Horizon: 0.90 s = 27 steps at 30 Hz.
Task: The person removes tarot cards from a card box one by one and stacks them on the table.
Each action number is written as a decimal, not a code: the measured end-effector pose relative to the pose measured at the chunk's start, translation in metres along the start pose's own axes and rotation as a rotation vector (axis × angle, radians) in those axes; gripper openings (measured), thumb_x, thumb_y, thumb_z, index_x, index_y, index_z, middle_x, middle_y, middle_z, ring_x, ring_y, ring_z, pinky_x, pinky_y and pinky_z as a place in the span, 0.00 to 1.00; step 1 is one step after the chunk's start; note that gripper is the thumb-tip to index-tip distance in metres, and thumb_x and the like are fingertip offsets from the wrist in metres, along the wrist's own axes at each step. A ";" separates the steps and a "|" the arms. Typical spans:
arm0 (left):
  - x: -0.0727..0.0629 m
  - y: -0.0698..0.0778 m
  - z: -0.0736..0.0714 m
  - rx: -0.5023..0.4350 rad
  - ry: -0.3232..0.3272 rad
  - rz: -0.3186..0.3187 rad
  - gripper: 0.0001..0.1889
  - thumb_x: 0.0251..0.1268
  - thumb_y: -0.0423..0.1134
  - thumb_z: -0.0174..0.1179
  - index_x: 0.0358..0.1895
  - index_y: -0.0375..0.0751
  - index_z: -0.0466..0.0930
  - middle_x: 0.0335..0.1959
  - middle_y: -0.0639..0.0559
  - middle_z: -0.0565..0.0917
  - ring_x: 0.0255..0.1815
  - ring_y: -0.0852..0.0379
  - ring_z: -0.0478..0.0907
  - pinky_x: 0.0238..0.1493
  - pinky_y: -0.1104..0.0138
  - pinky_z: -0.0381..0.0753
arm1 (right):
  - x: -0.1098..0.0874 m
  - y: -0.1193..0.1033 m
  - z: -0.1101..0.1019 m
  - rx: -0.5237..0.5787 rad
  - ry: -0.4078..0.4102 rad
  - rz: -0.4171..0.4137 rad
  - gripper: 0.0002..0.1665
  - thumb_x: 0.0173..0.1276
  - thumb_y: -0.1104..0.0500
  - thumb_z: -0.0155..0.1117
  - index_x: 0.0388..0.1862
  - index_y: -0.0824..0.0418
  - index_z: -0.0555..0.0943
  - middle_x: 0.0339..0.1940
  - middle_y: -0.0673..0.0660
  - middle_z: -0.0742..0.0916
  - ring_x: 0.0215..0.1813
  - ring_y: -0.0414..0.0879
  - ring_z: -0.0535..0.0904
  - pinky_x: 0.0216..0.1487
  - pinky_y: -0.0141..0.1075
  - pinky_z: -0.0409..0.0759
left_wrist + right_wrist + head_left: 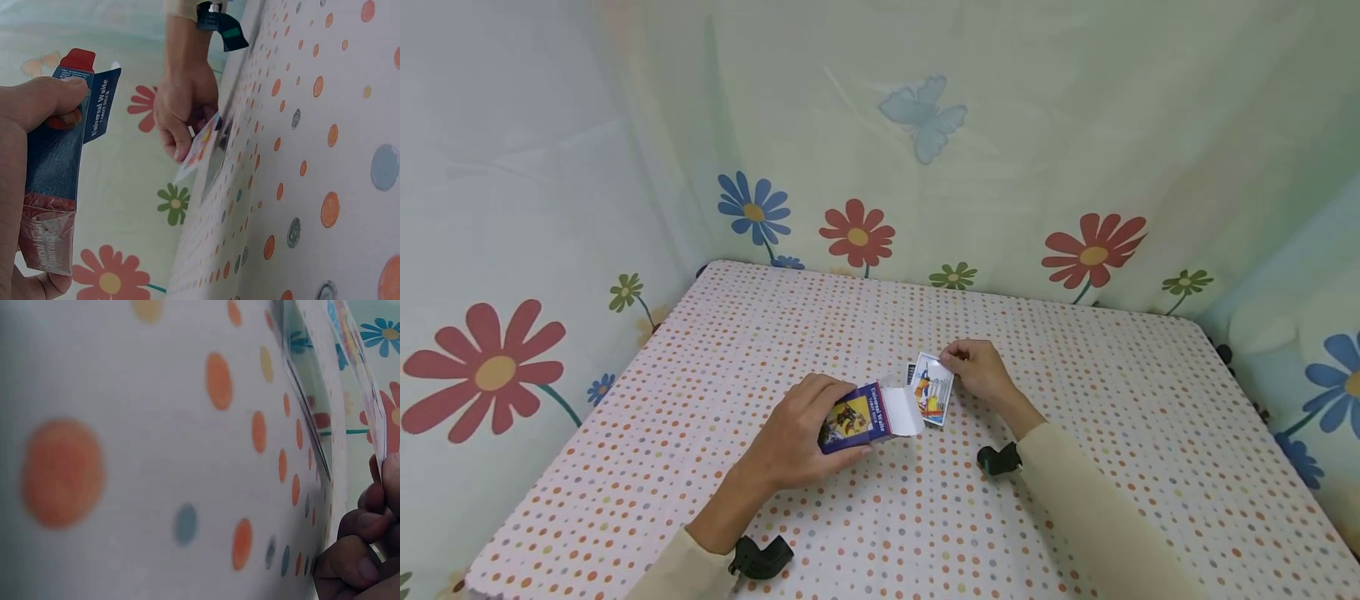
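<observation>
My left hand grips a purple-blue tarot deck box, its fingers over the far side and its thumb along the near side. Printed on the box is "Universal Waite". Its white-lined end flap stands out toward the right. With thumb and fingertips, my right hand pinches the upper right corner of a picture card that has a white border. The left wrist view has this card tilted over another flat card lying on the tabletop. That lower card's glossy face reflects the flowers.
A pale cloth with coloured dots covers the table. Behind it and at both sides hang curtains printed with flowers and a butterfly. Each wrist wears a black camera mount, one at the left and one at the right.
</observation>
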<state>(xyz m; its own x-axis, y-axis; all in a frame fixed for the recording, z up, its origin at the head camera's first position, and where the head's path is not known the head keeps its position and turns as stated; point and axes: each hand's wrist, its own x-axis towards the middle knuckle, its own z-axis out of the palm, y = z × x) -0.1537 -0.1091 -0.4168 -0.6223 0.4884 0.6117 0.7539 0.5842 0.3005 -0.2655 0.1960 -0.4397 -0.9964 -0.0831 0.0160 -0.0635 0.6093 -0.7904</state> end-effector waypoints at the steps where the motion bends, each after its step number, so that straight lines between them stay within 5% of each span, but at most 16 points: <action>1: 0.000 0.000 0.000 -0.002 -0.004 -0.001 0.38 0.48 0.57 0.77 0.61 0.41 0.77 0.51 0.52 0.80 0.46 0.60 0.74 0.44 0.64 0.78 | 0.001 0.001 0.001 -0.015 0.000 -0.004 0.11 0.78 0.60 0.59 0.45 0.66 0.85 0.38 0.59 0.84 0.37 0.48 0.73 0.36 0.36 0.73; 10: 0.000 0.000 0.001 -0.004 0.000 0.007 0.37 0.52 0.61 0.74 0.61 0.41 0.77 0.51 0.52 0.80 0.46 0.60 0.74 0.44 0.66 0.78 | 0.011 -0.005 0.008 -0.197 -0.042 -0.031 0.10 0.78 0.58 0.59 0.42 0.61 0.84 0.32 0.56 0.81 0.35 0.48 0.72 0.35 0.38 0.70; 17: 0.001 0.001 0.002 -0.007 0.006 0.005 0.39 0.46 0.56 0.78 0.61 0.41 0.77 0.51 0.51 0.80 0.47 0.60 0.74 0.44 0.65 0.78 | 0.014 -0.008 0.011 -0.386 -0.071 -0.064 0.08 0.78 0.56 0.60 0.41 0.57 0.84 0.31 0.54 0.82 0.33 0.48 0.74 0.33 0.38 0.71; 27: 0.000 0.001 0.002 -0.003 0.000 -0.007 0.38 0.47 0.57 0.77 0.60 0.41 0.78 0.51 0.52 0.80 0.47 0.60 0.74 0.44 0.65 0.79 | 0.017 -0.012 0.017 -0.502 -0.100 -0.044 0.07 0.77 0.54 0.61 0.39 0.55 0.83 0.33 0.53 0.84 0.33 0.48 0.76 0.34 0.39 0.72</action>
<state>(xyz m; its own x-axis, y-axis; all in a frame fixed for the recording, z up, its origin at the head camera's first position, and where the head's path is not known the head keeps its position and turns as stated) -0.1532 -0.1074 -0.4185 -0.6277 0.4843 0.6095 0.7502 0.5855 0.3073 -0.2810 0.1736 -0.4402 -0.9835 -0.1776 -0.0355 -0.1490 0.9051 -0.3982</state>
